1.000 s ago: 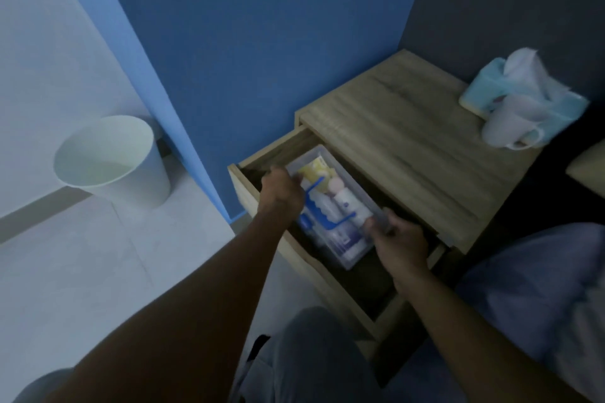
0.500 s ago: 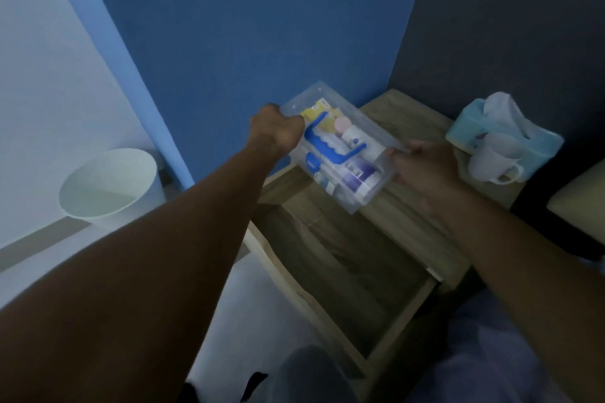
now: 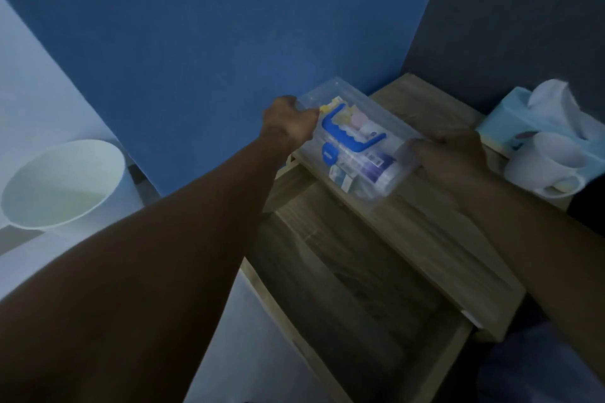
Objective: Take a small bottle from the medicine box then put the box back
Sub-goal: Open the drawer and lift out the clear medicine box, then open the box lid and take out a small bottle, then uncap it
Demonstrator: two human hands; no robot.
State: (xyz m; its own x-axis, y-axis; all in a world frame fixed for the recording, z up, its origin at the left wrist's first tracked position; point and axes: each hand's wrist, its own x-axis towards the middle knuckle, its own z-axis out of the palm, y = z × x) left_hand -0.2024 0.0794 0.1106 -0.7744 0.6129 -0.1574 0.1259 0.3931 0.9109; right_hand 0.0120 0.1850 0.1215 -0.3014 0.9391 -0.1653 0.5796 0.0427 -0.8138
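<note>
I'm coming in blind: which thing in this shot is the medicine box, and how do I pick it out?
Find the wooden nightstand in the corner by the blue wall, its drawer pulled open. The medicine box is held over its near-left edge, between the left hand and right hand. It is the only clear plastic case, with a blue handle on its lid.

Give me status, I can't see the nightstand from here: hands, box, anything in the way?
Left hand and right hand each grip an end of the medicine box. Lid shut, box over nightstand top. Drawer open, mug nearby.
</note>
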